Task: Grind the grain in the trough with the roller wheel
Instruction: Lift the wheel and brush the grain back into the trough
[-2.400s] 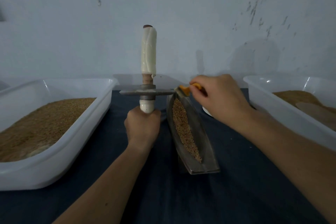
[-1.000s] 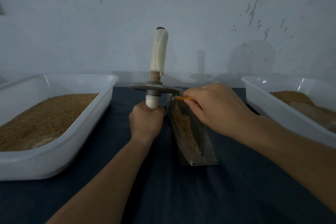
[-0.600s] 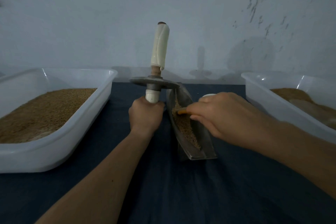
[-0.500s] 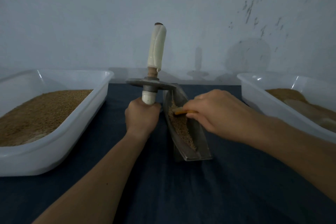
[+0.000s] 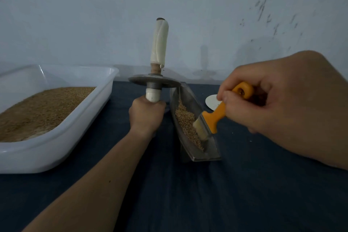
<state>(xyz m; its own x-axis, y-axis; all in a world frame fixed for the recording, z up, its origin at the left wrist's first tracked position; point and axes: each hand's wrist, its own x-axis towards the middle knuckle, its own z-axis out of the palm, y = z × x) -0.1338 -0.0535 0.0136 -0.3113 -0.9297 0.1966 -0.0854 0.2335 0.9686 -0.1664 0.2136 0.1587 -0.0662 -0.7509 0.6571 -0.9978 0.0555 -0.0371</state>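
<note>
A narrow metal trough lies on the dark cloth at the centre, with brown grain along its bottom. The roller wheel, a flat metal disc on an axle with white-wrapped handles, stands upright just left of the trough's far end. My left hand grips its lower handle. My right hand holds a small brush by its orange handle; the pale bristles touch the grain near the trough's near end.
A white plastic tub holding grain sits on the left. A small white round object lies behind the brush. A pale wall stands close behind the table. Dark cloth covers the near table.
My right hand has drawn the brush along the trough from its far end toward the near end and risen closer to the camera. My left hand keeps the roller upright, barely moved.
</note>
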